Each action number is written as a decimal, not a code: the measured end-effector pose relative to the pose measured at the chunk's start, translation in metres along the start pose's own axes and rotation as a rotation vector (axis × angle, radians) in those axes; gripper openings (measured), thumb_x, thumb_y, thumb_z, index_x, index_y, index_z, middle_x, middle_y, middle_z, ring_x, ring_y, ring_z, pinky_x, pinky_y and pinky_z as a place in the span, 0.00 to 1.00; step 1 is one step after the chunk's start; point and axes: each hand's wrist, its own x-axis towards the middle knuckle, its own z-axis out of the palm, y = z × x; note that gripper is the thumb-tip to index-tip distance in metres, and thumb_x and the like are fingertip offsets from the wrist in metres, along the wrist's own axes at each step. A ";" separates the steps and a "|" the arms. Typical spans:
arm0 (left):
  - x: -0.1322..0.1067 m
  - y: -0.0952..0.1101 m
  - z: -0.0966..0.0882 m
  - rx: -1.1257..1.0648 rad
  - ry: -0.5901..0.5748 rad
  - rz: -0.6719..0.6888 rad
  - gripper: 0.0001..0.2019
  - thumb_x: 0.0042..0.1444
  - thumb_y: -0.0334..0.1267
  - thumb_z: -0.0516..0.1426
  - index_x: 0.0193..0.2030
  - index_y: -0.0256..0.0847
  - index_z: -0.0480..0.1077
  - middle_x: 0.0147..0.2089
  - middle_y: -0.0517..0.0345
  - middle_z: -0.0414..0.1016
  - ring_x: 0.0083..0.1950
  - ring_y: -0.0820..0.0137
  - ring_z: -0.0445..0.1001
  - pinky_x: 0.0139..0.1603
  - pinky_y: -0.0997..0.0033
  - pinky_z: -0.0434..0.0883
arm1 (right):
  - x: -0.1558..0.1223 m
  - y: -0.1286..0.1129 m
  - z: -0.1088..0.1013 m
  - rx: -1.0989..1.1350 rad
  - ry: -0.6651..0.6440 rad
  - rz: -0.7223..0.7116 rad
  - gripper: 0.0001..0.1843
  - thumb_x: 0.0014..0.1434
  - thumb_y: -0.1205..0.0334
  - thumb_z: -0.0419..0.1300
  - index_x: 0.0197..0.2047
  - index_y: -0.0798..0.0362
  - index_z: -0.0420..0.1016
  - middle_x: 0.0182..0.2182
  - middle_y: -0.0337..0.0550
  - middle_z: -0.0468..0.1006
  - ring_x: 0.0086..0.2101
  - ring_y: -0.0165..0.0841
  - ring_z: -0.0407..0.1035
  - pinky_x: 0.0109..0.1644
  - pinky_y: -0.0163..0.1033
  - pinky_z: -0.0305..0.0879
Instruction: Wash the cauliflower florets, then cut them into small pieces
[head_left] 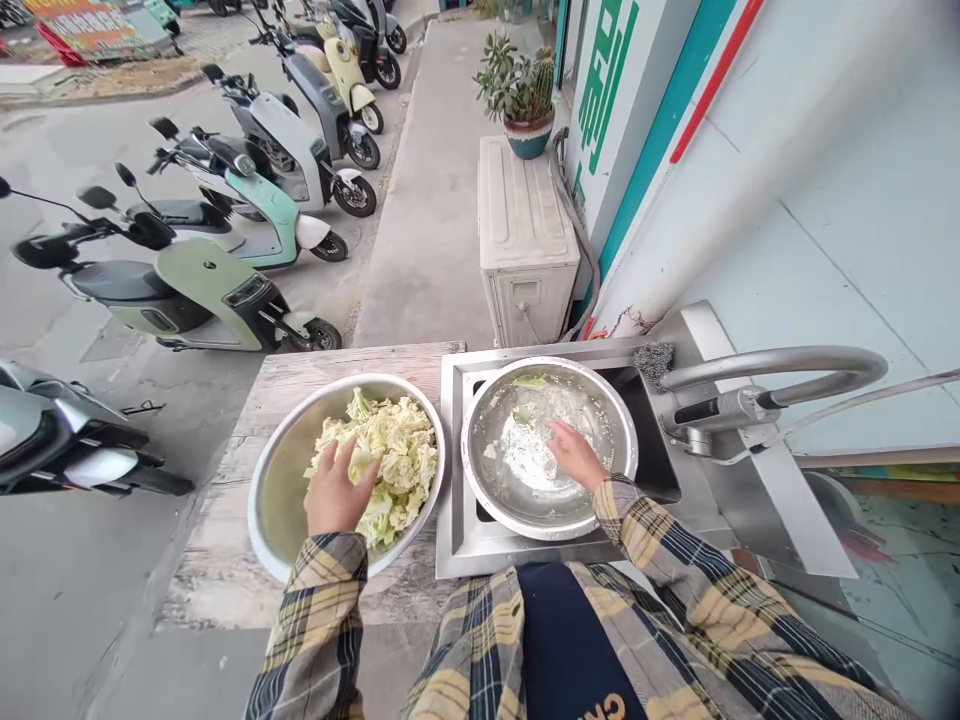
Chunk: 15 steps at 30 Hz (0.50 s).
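Observation:
A metal bowl (279,480) on the left holds a heap of pale cauliflower pieces (405,440). Over the near left part of that heap is my left hand (341,490), its fingers apart and nothing visible in its grasp. In the sink (450,545) to the right sits a round metal basin (480,490) of water with small bits floating in it. My right hand (577,455) reaches over the basin's right half, fingers stretched out at the water and holding nothing I can see. A green leaf scrap (531,382) floats near the basin's far rim.
A curved faucet (787,365) arches at the right of the sink, with a steel scouring pad (655,362) near its base. The bowl stands on a worn wooden tabletop (217,540). Beyond are an outdoor unit (525,205), a potted plant (529,130) and several parked scooters (217,285).

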 end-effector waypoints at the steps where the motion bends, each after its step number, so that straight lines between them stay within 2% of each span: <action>1: -0.003 0.003 -0.004 0.003 0.048 0.002 0.29 0.53 0.52 0.55 0.59 0.42 0.67 0.66 0.44 0.60 0.63 0.48 0.62 0.61 0.47 0.61 | -0.004 0.005 -0.011 0.002 0.058 0.005 0.26 0.61 0.57 0.49 0.62 0.50 0.65 0.64 0.50 0.61 0.63 0.41 0.55 0.64 0.51 0.54; 3: -0.009 0.015 -0.009 -0.075 0.145 0.021 0.26 0.54 0.51 0.55 0.57 0.40 0.68 0.61 0.44 0.67 0.58 0.51 0.67 0.59 0.51 0.64 | -0.015 0.010 -0.031 -0.002 0.147 0.007 0.24 0.59 0.57 0.51 0.58 0.51 0.70 0.61 0.50 0.65 0.61 0.42 0.59 0.63 0.51 0.57; 5: -0.014 0.034 -0.008 -0.231 0.159 0.072 0.19 0.55 0.49 0.54 0.48 0.40 0.73 0.49 0.47 0.74 0.50 0.57 0.73 0.54 0.57 0.68 | -0.025 0.009 -0.046 0.012 0.185 0.032 0.21 0.59 0.56 0.52 0.52 0.50 0.75 0.52 0.49 0.76 0.54 0.42 0.67 0.59 0.49 0.62; 8: -0.021 0.071 0.010 -0.488 -0.001 0.179 0.10 0.53 0.46 0.56 0.31 0.42 0.74 0.36 0.52 0.76 0.41 0.61 0.73 0.48 0.62 0.69 | -0.033 0.006 -0.065 0.068 0.275 0.104 0.18 0.60 0.54 0.50 0.45 0.47 0.79 0.36 0.43 0.83 0.40 0.40 0.75 0.51 0.47 0.67; 10: -0.027 0.093 0.031 -0.626 -0.178 0.256 0.07 0.51 0.43 0.58 0.28 0.43 0.74 0.37 0.53 0.76 0.41 0.61 0.73 0.48 0.62 0.69 | -0.033 0.009 -0.075 0.087 0.423 0.085 0.20 0.60 0.54 0.50 0.49 0.48 0.77 0.39 0.44 0.82 0.43 0.40 0.74 0.53 0.47 0.66; 12: -0.036 0.105 0.056 -0.642 -0.340 0.252 0.06 0.49 0.42 0.59 0.31 0.44 0.74 0.38 0.53 0.74 0.37 0.63 0.73 0.45 0.61 0.70 | -0.032 0.018 -0.082 0.080 0.580 0.037 0.23 0.60 0.54 0.50 0.55 0.49 0.73 0.51 0.46 0.77 0.51 0.41 0.69 0.59 0.48 0.62; 13: -0.042 0.107 0.068 -0.614 -0.389 0.224 0.07 0.49 0.42 0.59 0.33 0.43 0.74 0.38 0.53 0.73 0.34 0.64 0.72 0.44 0.59 0.71 | -0.032 0.025 -0.084 0.078 0.634 0.034 0.25 0.59 0.54 0.50 0.57 0.50 0.70 0.56 0.48 0.73 0.55 0.41 0.66 0.61 0.49 0.59; 15: -0.057 0.105 0.090 -0.559 -0.366 0.170 0.13 0.48 0.43 0.59 0.40 0.41 0.73 0.41 0.50 0.71 0.34 0.64 0.72 0.45 0.55 0.71 | -0.034 0.039 -0.081 0.117 0.670 0.106 0.29 0.58 0.52 0.52 0.61 0.52 0.65 0.61 0.50 0.66 0.57 0.42 0.64 0.61 0.50 0.59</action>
